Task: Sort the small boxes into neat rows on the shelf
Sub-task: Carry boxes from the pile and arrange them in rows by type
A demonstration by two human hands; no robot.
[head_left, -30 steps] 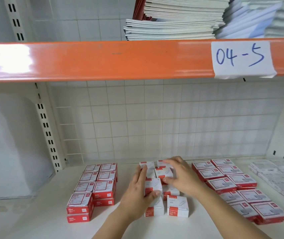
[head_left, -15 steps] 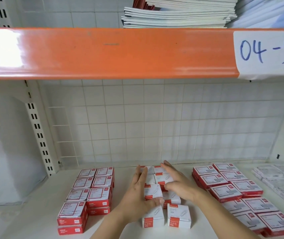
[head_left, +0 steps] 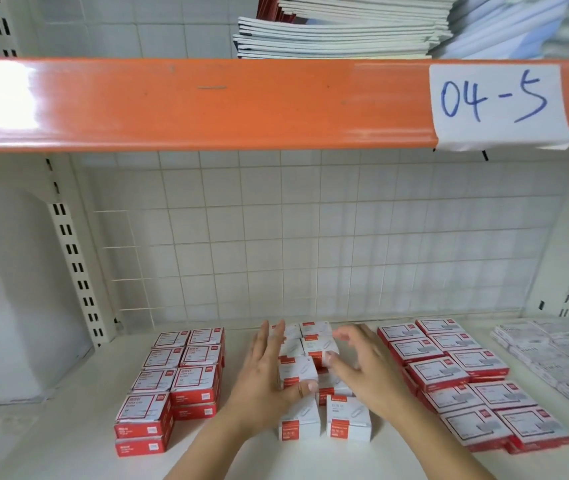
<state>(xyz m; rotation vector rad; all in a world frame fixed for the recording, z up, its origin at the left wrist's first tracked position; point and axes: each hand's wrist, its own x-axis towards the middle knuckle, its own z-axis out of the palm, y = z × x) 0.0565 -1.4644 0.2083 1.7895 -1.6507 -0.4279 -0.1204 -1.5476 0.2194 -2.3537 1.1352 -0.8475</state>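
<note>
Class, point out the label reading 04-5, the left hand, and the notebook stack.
label (head_left: 497, 105), head view, middle of the paper
left hand (head_left: 269, 379), head view, back of the hand
notebook stack (head_left: 338, 32), head view, page edges

A white tiled wall (head_left: 276, 237) sits behind a thin wire grid (head_left: 310, 271). An orange beam (head_left: 207, 102) runs across the top, shiny with light. A paper label (head_left: 497, 105) on it says 04-5. White posts (head_left: 72, 258) with slots stand at the sides.

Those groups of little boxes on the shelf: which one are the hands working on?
The middle group, mostly white boxes, sits between the left hand and right hand. The red-topped groups either side lie untouched.
</note>
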